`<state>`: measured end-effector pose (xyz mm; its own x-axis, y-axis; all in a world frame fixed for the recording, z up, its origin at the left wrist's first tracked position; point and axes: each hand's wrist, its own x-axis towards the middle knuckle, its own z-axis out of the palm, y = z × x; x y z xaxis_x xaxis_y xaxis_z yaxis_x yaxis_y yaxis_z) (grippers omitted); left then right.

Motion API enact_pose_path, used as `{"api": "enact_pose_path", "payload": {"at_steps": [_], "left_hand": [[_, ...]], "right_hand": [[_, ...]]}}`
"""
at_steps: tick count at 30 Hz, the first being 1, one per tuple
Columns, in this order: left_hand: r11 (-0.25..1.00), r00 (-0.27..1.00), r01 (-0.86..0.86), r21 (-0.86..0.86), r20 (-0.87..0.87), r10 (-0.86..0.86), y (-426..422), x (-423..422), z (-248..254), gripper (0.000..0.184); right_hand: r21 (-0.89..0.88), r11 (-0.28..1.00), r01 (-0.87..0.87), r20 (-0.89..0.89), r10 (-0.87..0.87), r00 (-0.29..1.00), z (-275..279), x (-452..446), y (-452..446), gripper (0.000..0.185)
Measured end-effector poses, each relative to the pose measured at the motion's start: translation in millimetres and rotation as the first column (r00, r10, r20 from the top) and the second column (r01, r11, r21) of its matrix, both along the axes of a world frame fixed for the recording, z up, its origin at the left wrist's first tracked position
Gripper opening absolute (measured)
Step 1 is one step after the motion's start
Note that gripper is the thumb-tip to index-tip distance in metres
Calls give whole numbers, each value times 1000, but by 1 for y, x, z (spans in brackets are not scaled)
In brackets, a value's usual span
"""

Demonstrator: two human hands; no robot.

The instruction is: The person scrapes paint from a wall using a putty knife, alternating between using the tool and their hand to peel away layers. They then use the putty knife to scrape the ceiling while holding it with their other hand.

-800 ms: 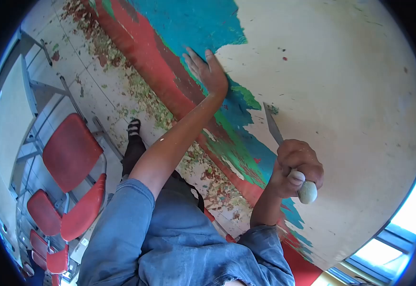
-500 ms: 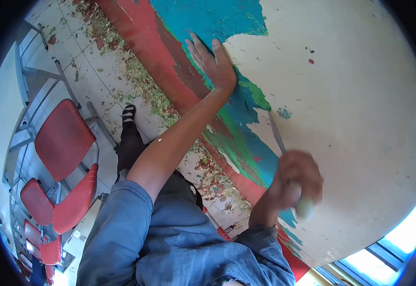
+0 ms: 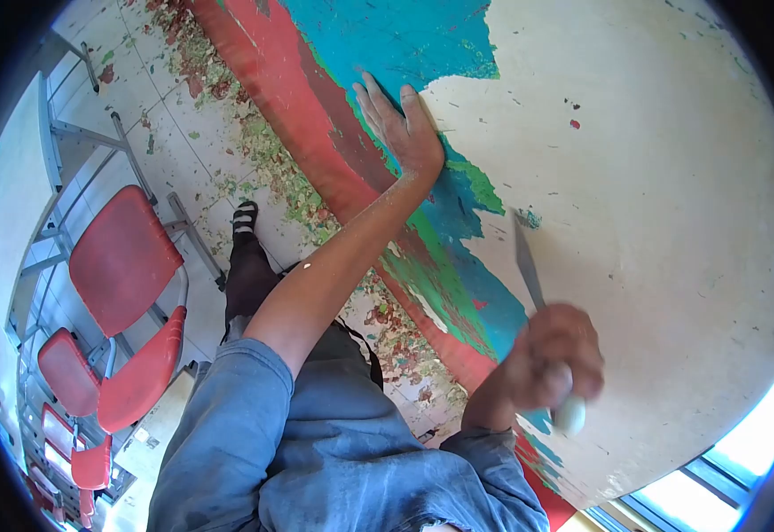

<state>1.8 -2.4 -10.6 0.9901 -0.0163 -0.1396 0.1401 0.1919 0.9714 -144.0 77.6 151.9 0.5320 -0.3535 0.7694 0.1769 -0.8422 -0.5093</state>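
My left hand lies flat with fingers spread on the blue paint of the wall. My right hand, somewhat blurred, is wrapped around the pale handle of a paint scraper. The handle's rounded end sticks out below the fist. The metal blade points up and away, its tip over the bare cream surface near a small teal paint fragment. Whether the tip touches the wall cannot be seen. Ragged blue and green paint edges run between my two hands, with a red band along the wall's lower part.
Peeled paint flakes litter the tiled floor along the wall's foot. Several red chairs with metal frames stand at the left, beside a white tabletop. A bright window is at the lower right.
My right hand and the scraper have shifted slightly down in the view, and the blade tip has come away from the green paint edge. My left hand stays flat on the wall.
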Motion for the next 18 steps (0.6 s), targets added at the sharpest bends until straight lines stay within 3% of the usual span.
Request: {"api": "enact_pose_path", "payload": {"at_steps": [2, 5, 6, 9, 10, 13, 14, 17, 18], "left_hand": [[1000, 1000, 6, -7, -4, -6, 0, -1, -1, 59], [1000, 1000, 0, 7, -4, 0, -1, -1, 1, 59], [1000, 1000, -4, 7, 4, 4, 0, -2, -1, 58], [1000, 1000, -5, -10, 27, 6, -2, -1, 1, 58], [1000, 1000, -7, -17, 25, 8, -2, -1, 1, 58], [1000, 1000, 6, -4, 14, -6, 3, -4, -1, 58], [1000, 1000, 4, -4, 19, -4, 1, -1, 1, 58], [1000, 1000, -4, 14, 12, 4, -1, -2, 0, 57], [1000, 1000, 1, 17, 8, -1, 1, -3, -1, 57]], "right_hand": [[4, 999, 39, -86, -39, 996, -2, -3, 1, 24], [-38, 995, -93, 86, 96, 992, 2, -8, 6, 23], [-6, 999, -39, 121, 40, 992, -1, -3, 4, 22], [-35, 996, -77, 4, 77, 997, 3, -3, 9, 20], [-87, 973, -214, 16, 216, 976, 3, -13, 2, 19], [81, 997, 11, -98, -4, 995, -7, -13, -2, 19], [-50, 998, 47, -218, -57, 974, 0, -17, 3, 19], [12, 1000, -7, 7, 7, 1000, 2, -13, 10, 19], [74, 996, -58, -10, 59, 998, 1, -14, 5, 19]]}}
